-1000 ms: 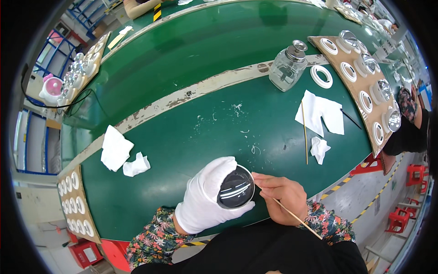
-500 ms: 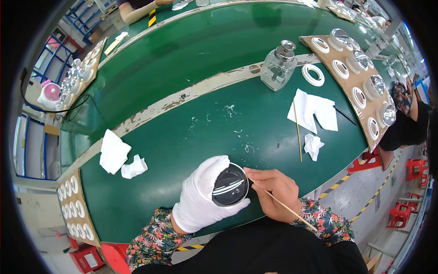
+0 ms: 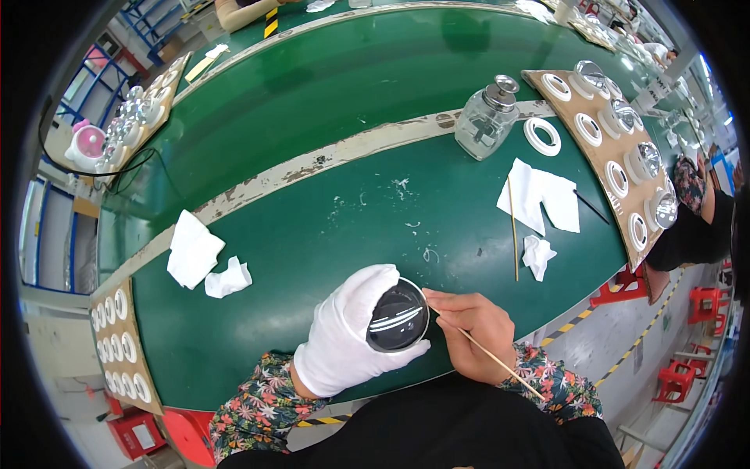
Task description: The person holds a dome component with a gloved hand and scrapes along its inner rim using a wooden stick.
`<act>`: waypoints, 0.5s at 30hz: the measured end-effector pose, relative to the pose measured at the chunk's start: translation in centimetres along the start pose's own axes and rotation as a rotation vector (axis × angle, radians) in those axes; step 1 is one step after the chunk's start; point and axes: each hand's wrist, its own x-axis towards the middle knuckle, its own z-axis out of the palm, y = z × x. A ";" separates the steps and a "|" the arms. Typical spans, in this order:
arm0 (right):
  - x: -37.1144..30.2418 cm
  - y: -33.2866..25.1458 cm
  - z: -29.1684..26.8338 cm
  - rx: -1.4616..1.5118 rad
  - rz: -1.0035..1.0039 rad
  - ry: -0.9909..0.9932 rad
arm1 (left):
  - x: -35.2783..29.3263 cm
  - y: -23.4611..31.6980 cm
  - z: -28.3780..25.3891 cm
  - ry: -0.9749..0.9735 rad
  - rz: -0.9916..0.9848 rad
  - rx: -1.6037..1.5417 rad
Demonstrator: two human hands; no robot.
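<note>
My left hand point(image 3: 340, 336), in a white glove, is closed round the edge of a round glass lens point(image 3: 397, 319) that looks dark, with bright streaks reflected across it. My bare right hand point(image 3: 478, 332) pinches a thin wooden stick point(image 3: 500, 361). The stick's upper end meets the lens's right rim, where my fingertips partly hide it. Its other end slants down toward my right sleeve. Both hands are over the near edge of the green table point(image 3: 312, 234).
White wipes point(image 3: 194, 248) lie at left, more cloth point(image 3: 539, 195) at right beside another stick point(image 3: 513, 227) and a dark thin rod point(image 3: 591, 205). A glass pump bottle point(image 3: 486, 121) and white ring point(image 3: 542, 137) stand farther back. Boards of rings point(image 3: 582, 125) flank me; a co-worker point(image 3: 695, 219) sits right.
The whole view has shifted slightly. Both hands keep the same hold, with the stick still at the lens's right rim.
</note>
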 end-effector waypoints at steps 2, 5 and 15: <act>0.2 0.0 0.0 -0.005 0.012 -0.005 | 0.0 -0.1 0.1 -0.003 0.007 0.003; 0.2 0.0 0.1 0.012 0.033 -0.004 | -0.1 -0.2 0.0 -0.015 0.006 0.015; -0.3 0.0 -0.1 0.038 0.051 -0.009 | -0.1 -0.1 0.0 -0.017 -0.042 -0.032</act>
